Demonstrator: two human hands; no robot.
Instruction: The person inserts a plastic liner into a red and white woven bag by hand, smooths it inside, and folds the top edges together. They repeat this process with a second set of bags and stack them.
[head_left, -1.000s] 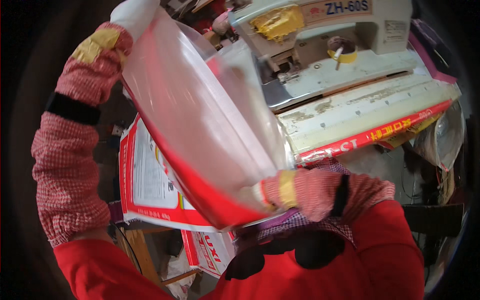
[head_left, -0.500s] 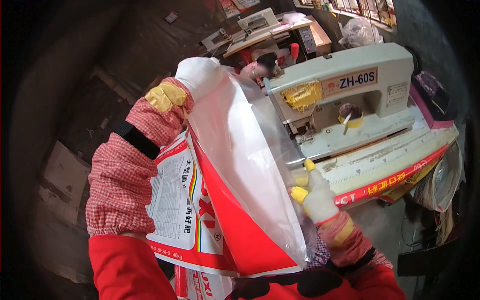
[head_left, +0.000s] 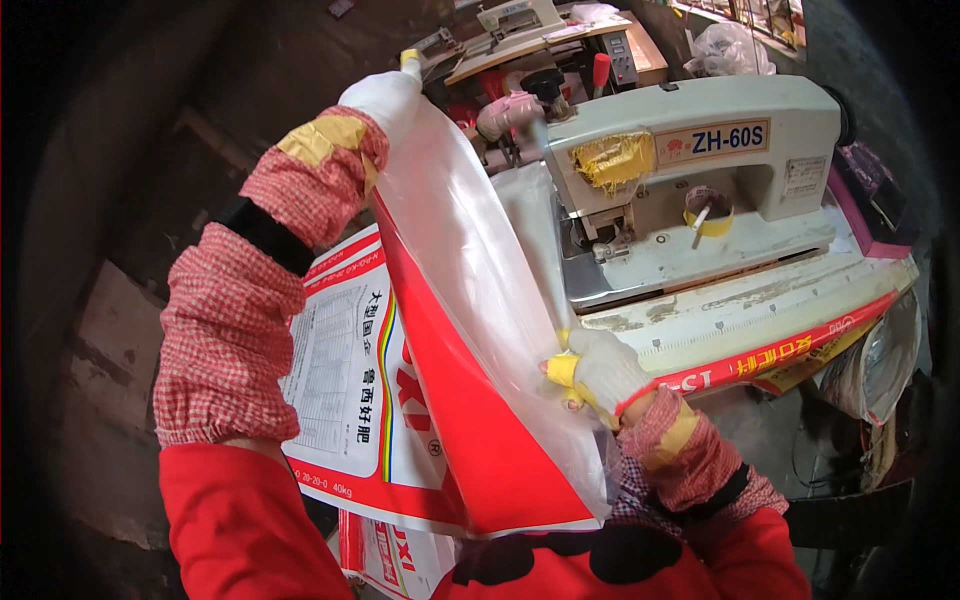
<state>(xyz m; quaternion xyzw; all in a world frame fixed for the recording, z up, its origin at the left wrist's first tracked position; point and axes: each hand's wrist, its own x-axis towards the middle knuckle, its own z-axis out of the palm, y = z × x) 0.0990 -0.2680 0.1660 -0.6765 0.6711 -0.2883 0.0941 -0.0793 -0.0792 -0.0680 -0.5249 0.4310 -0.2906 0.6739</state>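
Observation:
A large woven sack [head_left: 440,400], red and white with a rainbow stripe, lies slanted before me, its mouth toward the right. Clear plastic film [head_left: 475,235] lines the mouth. My left hand [head_left: 385,103], in a white glove, grips the sack's far upper corner, one yellow-taped fingertip sticking out. My right hand [head_left: 600,372], gloved with yellow-taped fingertips, is closed on the film's right edge near the lower end of the mouth. What lies under the fingers is partly hidden. Just beyond the right hand stands a grey-white sewing machine [head_left: 740,110].
A yellow-edged tape roll [head_left: 708,212] rests on the machine bed. The machine table [head_left: 790,305] has a red-banded front edge. Behind is a second sewing table [head_left: 540,48], with a pink thread cone [head_left: 510,115] nearer. Another sack [head_left: 395,560] lies below.
My left hand has shifted slightly left and up with the sack corner. My right hand has moved left, its fingers now closed on the film. The sack mouth looks narrower.

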